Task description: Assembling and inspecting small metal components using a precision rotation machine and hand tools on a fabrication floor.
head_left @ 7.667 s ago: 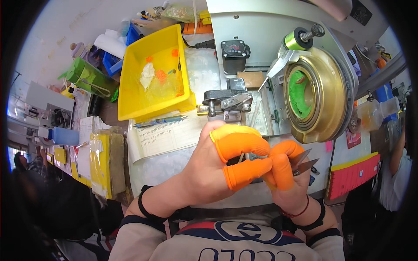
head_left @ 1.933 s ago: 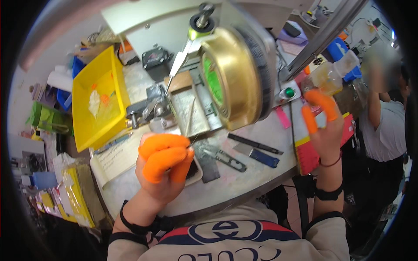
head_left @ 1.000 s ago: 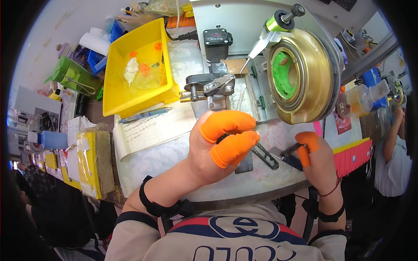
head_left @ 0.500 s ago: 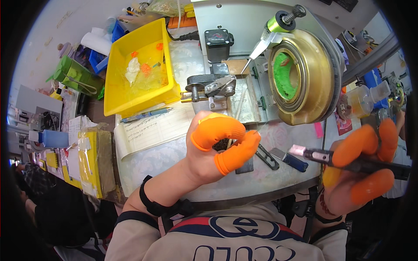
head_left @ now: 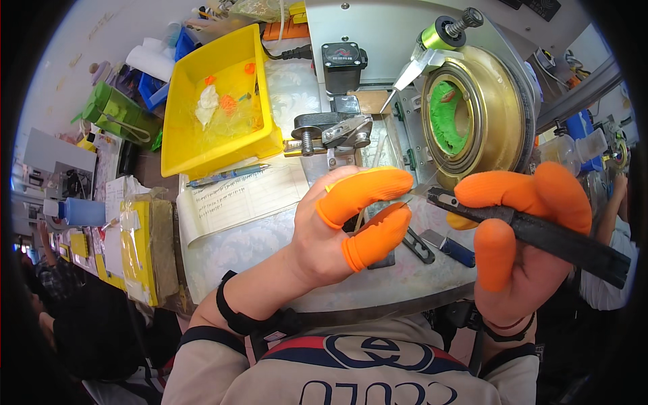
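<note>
Orange finger cots cover the thumb and fingers of both hands. My left hand (head_left: 324, 236) is curled over the near part of the table, thumb and forefinger brought together in a pinch. What lies between those fingertips is too small to tell. My right hand (head_left: 526, 236) grips a long black bar-shaped tool (head_left: 560, 241) with a narrow metal end. That end points left, close to the left fingertips. Below the hands lie a dark slotted metal tool (head_left: 420, 248) and a blade with a blue handle (head_left: 457, 254).
Beyond the hands stand a clamp-like metal fixture (head_left: 331, 131) and a large brass-coloured wheel (head_left: 496, 108) with green lining. A yellow bin (head_left: 273, 138) holds scraps. A pen (head_left: 229, 175) lies on a written notebook (head_left: 236, 206). Other people sit at both sides.
My right hand has moved left and turned, bringing the black tool's end up to the left fingertips. My left hand has shifted slightly right.
</note>
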The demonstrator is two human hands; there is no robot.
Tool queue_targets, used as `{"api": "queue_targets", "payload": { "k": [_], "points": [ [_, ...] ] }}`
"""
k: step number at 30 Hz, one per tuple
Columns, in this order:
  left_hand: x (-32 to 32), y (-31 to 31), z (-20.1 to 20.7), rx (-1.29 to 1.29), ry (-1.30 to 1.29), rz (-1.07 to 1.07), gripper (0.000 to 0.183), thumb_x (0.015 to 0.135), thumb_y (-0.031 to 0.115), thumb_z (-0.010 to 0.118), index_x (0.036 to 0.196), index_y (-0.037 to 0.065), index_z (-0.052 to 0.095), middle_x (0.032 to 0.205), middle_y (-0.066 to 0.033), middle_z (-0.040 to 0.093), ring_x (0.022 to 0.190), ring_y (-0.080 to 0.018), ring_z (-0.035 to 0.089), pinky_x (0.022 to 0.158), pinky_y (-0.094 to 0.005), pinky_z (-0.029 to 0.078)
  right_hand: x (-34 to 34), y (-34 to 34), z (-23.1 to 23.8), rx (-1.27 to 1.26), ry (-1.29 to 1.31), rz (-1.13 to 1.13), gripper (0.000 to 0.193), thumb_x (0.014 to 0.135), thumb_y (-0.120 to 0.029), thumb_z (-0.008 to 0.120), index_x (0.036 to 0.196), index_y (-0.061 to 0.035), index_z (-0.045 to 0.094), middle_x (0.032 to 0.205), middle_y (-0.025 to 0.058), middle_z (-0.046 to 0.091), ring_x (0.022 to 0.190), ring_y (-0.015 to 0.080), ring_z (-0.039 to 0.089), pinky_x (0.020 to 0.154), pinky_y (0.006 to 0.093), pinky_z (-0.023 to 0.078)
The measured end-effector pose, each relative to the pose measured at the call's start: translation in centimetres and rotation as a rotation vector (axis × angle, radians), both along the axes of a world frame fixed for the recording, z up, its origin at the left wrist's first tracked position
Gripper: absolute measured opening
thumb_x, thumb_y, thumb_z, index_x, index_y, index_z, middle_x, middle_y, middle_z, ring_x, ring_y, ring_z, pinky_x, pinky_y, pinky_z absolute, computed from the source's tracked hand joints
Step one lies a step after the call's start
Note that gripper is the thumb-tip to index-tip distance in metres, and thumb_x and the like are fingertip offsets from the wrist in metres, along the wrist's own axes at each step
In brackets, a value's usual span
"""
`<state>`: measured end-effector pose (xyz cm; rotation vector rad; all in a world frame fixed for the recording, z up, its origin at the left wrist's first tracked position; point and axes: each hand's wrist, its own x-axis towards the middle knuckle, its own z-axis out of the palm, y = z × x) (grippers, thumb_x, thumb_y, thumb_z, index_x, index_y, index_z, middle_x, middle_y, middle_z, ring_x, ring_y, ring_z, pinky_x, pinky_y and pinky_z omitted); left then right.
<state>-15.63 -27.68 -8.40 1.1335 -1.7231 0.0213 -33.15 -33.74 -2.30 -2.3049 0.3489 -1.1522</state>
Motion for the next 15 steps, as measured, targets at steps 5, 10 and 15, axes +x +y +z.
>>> {"api": "queue_targets", "payload": {
  "k": [5,10,15],
  "points": [
    [-0.01,-0.44,-0.64,-0.127,-0.014,-0.042,0.035,0.064,0.005,0.07,0.097,0.002,0.058,0.093,-0.0098,0.059,0.078,-0.0257,0.056,0.071,-0.0325,0.044,0.18,0.43,-0.02,0.074,-0.006,0.004,0.05,0.083,-0.015,0.053,0.122,0.0015,0.025,0.091,0.0195,0.057,0.077,0.0173,0.055,0.074,0.0268,0.043],
    [-0.22,-0.14,-0.33,-0.004,0.046,-0.031,0.033,0.064,0.007,0.069,0.095,0.001,0.059,0.095,-0.0109,0.059,0.08,-0.0262,0.057,0.077,-0.0356,0.044,0.18,0.07,0.2,0.025,0.008,0.033,0.049,0.083,-0.013,0.053,0.121,0.0016,0.026,0.091,0.0193,0.057,0.078,0.0172,0.055,0.075,0.0268,0.042],
    [0.12,-0.09,-0.6,-0.042,-0.074,-0.02,0.032,0.066,0.01,0.069,0.095,0.002,0.059,0.097,-0.0105,0.059,0.082,-0.026,0.057,0.081,-0.0364,0.043,0.3,0.2,-0.17,0.009,-0.007,0.064,0.05,0.083,-0.012,0.054,0.121,0.0014,0.026,0.09,0.0196,0.057,0.077,0.0179,0.055,0.073,0.0275,0.043]
  ]
}}
